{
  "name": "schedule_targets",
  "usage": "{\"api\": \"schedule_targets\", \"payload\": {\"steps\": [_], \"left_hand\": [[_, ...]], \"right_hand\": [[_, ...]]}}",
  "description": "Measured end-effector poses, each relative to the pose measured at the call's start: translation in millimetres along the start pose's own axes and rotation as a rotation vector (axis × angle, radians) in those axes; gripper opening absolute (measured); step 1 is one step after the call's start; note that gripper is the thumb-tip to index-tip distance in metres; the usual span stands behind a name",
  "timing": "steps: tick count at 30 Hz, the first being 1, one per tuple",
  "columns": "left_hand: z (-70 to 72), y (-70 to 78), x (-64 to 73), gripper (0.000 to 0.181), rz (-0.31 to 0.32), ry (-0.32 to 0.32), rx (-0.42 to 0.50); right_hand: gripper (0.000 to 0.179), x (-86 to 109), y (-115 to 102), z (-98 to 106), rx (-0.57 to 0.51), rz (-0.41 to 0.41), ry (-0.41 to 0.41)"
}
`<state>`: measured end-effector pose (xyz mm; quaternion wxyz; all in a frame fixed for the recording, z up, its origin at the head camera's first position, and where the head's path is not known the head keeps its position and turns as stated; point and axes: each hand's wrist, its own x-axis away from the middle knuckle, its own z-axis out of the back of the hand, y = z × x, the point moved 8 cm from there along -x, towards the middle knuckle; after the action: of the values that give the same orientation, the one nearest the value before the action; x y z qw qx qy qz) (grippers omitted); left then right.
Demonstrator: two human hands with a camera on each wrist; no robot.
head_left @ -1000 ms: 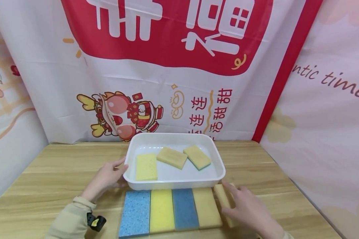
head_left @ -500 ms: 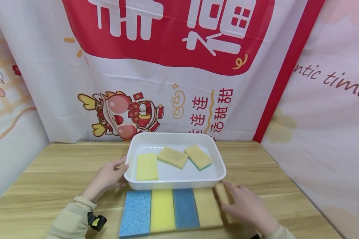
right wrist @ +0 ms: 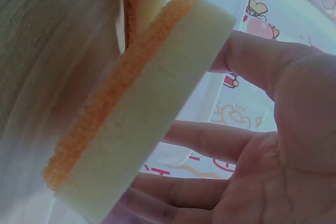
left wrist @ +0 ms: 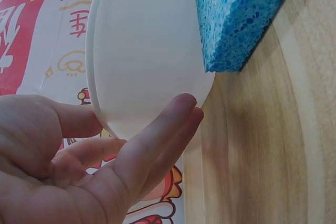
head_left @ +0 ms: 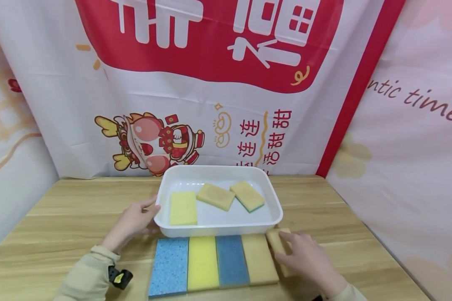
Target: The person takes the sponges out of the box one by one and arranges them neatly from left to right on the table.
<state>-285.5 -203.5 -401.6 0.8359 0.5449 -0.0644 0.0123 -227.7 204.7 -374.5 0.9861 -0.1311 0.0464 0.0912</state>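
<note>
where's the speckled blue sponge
In the head view, the speckled blue sponge lies at lower left of centre, in front of the white tray and immediately left of the bright yellow sponge.

The left hand (head_left: 135, 216) touches the left end of a white tray (head_left: 218, 230) on a wood-grain table (head_left: 56, 238), three yellowish sponges (head_left: 215, 196) lying inside. Before it sits a row of four sponges (head_left: 202, 263): speckled blue, yellow, darker blue, tan. The right hand (head_left: 306, 258) holds another tan sponge (head_left: 276, 242) beside the row's right end.

“ntic time” cloth (head_left: 410, 129), probably “福” banner (head_left: 211, 90)
</note>
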Motion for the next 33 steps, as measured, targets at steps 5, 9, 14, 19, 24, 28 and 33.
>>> {"api": "schedule_targets", "payload": {"steps": [5, 9, 14, 19, 24, 28, 33], "left_hand": [[-0.3, 2.4, 0.7, 0.058, -0.009, -0.012, -0.022], [-0.8, 2.7, 0.6, 0.058, -0.007, -0.013, -0.015], [-0.6, 0.3, -0.2, 0.057, 0.005, -0.006, 0.006], [0.6, -0.5, -0.6, 0.057, 0.014, -0.006, -0.007], [1.0, 0.2, -0.8, 0.058, 0.021, -0.011, -0.015], [1.0, 0.8, -0.7, 0.058, 0.025, -0.008, -0.02], [0.6, 1.9, 0.1, 0.058, 0.029, -0.01, -0.015]], "right_hand": [[0.049, 0.6, 2, -3, -0.01, 0.01, -0.005], [0.047, 1.2, 2, -5, -0.025, 0.028, -0.004], [0.039, 1.0, -1, -8, -0.051, 0.044, -0.022], [0.032, 1.2, -2, -10, -0.071, 0.035, -0.032], [0.037, 3.0, -1, -10, -0.07, 0.021, -0.055], [0.039, 2.9, 0, -10, -0.06, 0.024, -0.057], [0.04, 2.2, 1, -11, -0.061, 0.019, -0.069]]}}
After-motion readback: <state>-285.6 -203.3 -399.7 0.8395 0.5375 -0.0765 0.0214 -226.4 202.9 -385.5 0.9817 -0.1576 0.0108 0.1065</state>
